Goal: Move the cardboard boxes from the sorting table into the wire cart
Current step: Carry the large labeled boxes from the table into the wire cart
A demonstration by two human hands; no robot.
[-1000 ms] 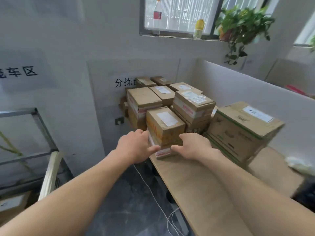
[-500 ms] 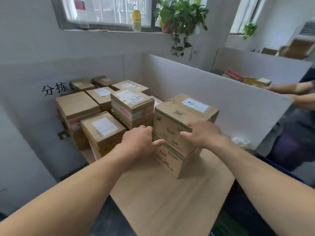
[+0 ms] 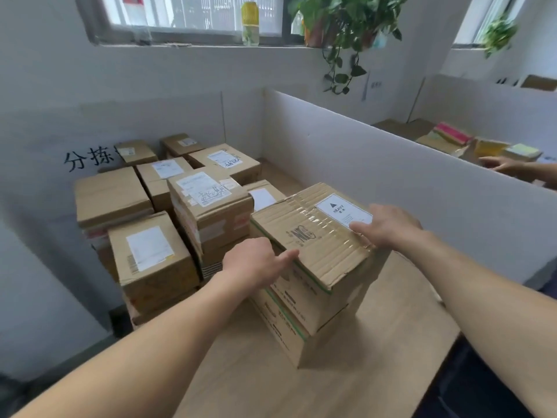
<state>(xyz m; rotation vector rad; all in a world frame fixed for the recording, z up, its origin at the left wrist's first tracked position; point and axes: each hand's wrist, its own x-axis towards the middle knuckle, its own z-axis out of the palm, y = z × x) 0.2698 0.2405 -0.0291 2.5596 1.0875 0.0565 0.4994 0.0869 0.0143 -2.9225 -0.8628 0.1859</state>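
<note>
Our left hand [image 3: 256, 260] and right hand [image 3: 388, 226] grip opposite sides of the top box [image 3: 313, 236], thumbs on its lid. It sits on a lower box [image 3: 289, 333] mid-desk [image 3: 391, 342], beside boxes [image 3: 150, 260] piled at the far left corner.

The top box [image 3: 313, 245] is seen in brown cardboard, edged with a thin green stripe and marked by a white label [image 3: 343, 211] printed with a black triangle. The green stripe is repeated on the lower box [image 3: 289, 330]. The table [image 3: 376, 378] is finished in pale wood grain. White labels are carried by the brown boxes [image 3: 150, 267] toward its far left corner, and red-printed tape is shown on some.
</note>
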